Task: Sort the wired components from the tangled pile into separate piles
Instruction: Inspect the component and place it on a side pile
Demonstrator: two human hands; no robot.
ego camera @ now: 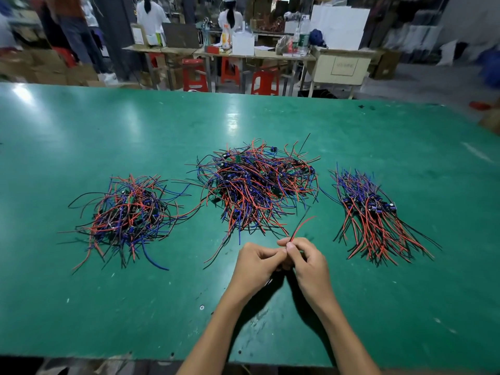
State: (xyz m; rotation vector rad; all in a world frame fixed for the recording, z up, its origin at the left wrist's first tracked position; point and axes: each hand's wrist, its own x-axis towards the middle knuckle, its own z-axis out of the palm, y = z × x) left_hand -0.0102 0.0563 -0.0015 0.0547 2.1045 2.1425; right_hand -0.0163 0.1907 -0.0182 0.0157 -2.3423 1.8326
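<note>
Well to the left of the fingers, a loose left pile lies on the green surface, its leads running every way. Ahead of the fingers and slightly left sits the tangled pile, the largest of the three and plainly unsorted.

The left hand and right hand meet just short of that pile, fingers curled and pinching one wired component between them. Its body is hidden inside the grip. Its red and black leads rise from the fingertips, long axis pointing away from the person and up to the right.

Judgement: one piece is separated and under inspection. The next move calls for deciding its pile and laying it down.

Well to the right of the fingers, the right pile lies combed, leads fanning toward the near edge.
</note>
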